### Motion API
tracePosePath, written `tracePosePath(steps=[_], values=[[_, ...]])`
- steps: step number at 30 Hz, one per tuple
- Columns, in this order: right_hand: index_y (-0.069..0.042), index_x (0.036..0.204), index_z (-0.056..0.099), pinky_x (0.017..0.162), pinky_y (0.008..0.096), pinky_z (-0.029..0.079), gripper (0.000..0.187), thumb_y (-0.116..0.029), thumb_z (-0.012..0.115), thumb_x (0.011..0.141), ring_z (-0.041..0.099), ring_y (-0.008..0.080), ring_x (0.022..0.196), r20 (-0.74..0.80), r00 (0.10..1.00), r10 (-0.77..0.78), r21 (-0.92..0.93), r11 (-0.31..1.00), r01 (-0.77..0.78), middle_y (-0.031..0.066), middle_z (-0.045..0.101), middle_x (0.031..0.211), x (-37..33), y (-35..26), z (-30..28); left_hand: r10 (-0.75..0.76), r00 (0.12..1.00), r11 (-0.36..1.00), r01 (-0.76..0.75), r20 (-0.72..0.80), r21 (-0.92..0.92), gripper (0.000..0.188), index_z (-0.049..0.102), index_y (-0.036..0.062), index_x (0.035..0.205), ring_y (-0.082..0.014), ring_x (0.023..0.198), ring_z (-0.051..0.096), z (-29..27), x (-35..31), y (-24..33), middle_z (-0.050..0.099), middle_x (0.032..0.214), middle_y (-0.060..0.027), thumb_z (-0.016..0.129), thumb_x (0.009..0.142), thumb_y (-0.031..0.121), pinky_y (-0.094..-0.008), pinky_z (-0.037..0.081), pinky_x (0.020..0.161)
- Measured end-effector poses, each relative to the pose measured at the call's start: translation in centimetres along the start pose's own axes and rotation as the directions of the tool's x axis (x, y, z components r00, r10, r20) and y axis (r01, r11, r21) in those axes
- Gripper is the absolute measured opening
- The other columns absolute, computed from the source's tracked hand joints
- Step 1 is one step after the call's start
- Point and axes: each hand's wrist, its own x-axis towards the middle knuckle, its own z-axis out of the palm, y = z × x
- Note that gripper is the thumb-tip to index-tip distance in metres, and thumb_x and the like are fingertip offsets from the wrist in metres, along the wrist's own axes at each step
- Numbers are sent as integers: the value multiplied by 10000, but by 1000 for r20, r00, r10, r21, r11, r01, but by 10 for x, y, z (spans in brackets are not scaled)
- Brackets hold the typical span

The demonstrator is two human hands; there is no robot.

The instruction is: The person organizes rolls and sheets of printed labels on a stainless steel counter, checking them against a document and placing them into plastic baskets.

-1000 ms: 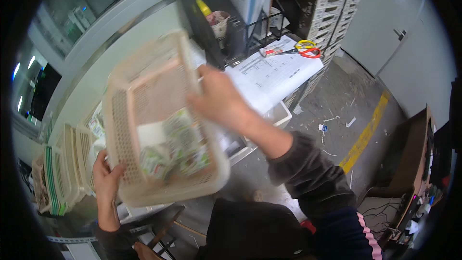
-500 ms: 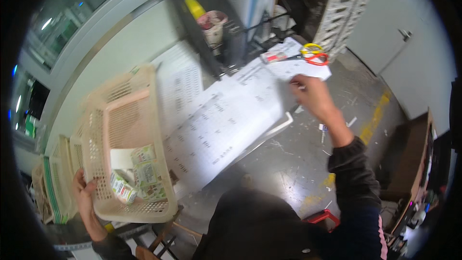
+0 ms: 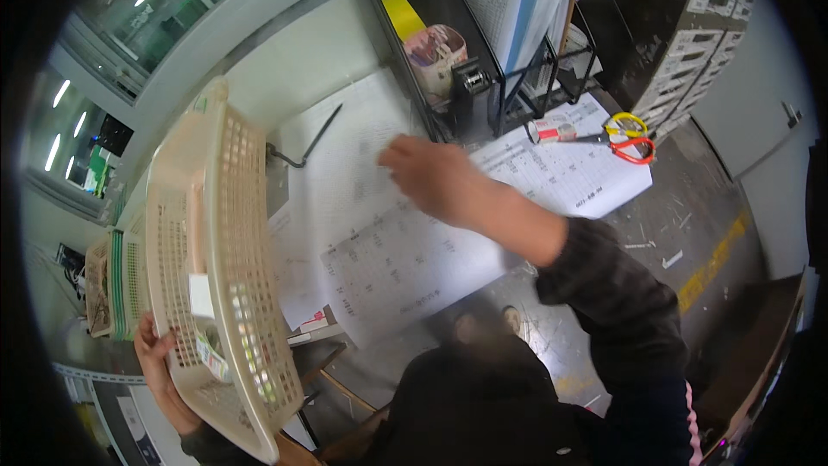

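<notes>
My left hand [image 3: 157,361] grips the wall of a cream plastic basket [image 3: 244,233], which is tipped steeply so its perforated side faces the sheets. Inside it lie a white box [image 3: 201,295] and a green-and-white packet [image 3: 212,357]; others show only through the holes. My right hand [image 3: 431,177] hovers over printed paper sheets [image 3: 401,267], apart from the basket. Motion smears its fingers, and I cannot see whether they hold anything. Left of that hand, a dark pen [image 3: 323,133] lies on a sheet [image 3: 358,116].
Yellow-and-red-handled scissors [image 3: 632,151] and a small white-and-red box [image 3: 552,131] rest on the paper at right. Behind stands a black rack [image 3: 470,0] with a pink-and-white cup [image 3: 435,56]. More baskets [image 3: 105,280] stand at far left. Scraps litter the floor [image 3: 638,246].
The basket has tilted from lying open toward me to standing on edge. My right hand has moved left, from the sheets' right edge to over their middle. The view has shifted.
</notes>
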Motion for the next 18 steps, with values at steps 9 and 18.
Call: tracePosePath(steps=[9, 18], values=[[-93, 997, 609, 812, 394, 469, 186, -99, 577, 813, 568, 245, 992, 40, 973, -229, -269, 935, 231, 65, 600, 992, 149, 45, 173, -234, 944, 967, 201, -234, -155, 413, 578, -27, 949, -188, 715, 663, 38, -123, 1, 681, 853, -134, 713, 565, 38, -301, 557, 689], [-116, 995, 669, 831, 377, 466, 183, -141, 620, 820, 608, 248, 1012, 267, 928, 259, -536, 840, -81, 85, 640, 1055, 163, 59, 139, -314, 943, 941, 325, -112, 92, 376, 580, -45, 1020, -178, 753, 664, 49, -103, -47, 687, 907, -118, 601, 647, -89, -284, 530, 700]])
